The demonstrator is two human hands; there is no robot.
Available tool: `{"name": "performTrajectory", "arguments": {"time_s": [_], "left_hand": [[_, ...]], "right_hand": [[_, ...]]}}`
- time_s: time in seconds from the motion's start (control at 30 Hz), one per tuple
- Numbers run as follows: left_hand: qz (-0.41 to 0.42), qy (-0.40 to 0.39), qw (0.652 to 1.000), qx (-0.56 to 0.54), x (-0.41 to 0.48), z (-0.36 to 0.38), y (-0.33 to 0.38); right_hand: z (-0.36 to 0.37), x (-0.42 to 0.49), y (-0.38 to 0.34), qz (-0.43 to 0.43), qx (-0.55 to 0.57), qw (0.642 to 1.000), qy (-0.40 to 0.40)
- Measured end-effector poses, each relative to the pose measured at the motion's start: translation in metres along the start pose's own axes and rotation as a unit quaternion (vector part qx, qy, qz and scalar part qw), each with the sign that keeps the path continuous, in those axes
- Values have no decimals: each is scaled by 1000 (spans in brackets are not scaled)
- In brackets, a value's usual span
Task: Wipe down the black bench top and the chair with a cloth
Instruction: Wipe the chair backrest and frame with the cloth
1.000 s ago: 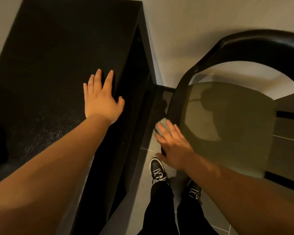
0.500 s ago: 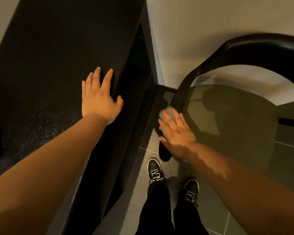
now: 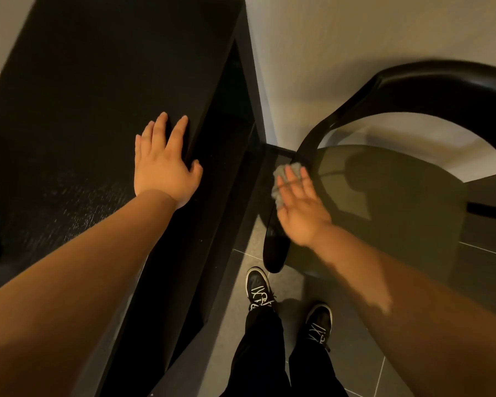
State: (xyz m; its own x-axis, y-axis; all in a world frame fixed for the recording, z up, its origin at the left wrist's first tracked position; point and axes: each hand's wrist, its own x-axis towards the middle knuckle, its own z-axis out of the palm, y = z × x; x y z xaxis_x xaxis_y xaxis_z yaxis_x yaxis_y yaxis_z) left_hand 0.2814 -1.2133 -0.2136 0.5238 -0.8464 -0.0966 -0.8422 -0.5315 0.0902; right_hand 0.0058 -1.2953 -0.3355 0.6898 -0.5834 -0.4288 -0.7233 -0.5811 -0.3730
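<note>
While my right grip (image 3: 301, 207) lies flat with its fingers straight and a little apart, it presses the cloth (image 3: 283, 176) against the chair (image 3: 413, 81). It curls round nothing. The cloth is grey and crumpled, and it shows past my fingertips and beside my little finger. It sits where the chair's black arm runs down along the left edge of the olive seat (image 3: 398, 219). This grip is slightly blurred.

My left grip (image 3: 163, 167) is also spread flat, palm down, holding nothing. It rests on the black tabletop (image 3: 98, 90) close to its right edge, with the thumb reaching that edge. Faint pale streaks show on the tabletop to the left of my wrist.

The tabletop and chair stand side by side with a narrow gap between them, both against a pale wall (image 3: 355, 32). Below, my two black shoes (image 3: 258, 290) with white laces stand on the grey tiled floor (image 3: 355, 356), just in front of the chair.
</note>
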Motion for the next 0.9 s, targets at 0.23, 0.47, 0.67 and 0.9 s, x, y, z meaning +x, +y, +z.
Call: {"name": "performTrajectory", "arguments": {"time_s": [0.23, 0.47, 0.67, 0.9], "left_hand": [[1, -7, 1000, -5, 2, 0, 0], [-4, -5, 1000, 0, 3, 0, 0], [-11, -4, 1000, -7, 2, -4, 4], [-10, -3, 1000, -1, 2, -3, 3]], "right_hand": [[19, -21, 19, -101, -79, 992, -11], [-26, 55, 37, 69, -57, 995, 42], [14, -2, -11, 88, 29, 996, 17], [-20, 45, 31, 35, -50, 998, 11]]}}
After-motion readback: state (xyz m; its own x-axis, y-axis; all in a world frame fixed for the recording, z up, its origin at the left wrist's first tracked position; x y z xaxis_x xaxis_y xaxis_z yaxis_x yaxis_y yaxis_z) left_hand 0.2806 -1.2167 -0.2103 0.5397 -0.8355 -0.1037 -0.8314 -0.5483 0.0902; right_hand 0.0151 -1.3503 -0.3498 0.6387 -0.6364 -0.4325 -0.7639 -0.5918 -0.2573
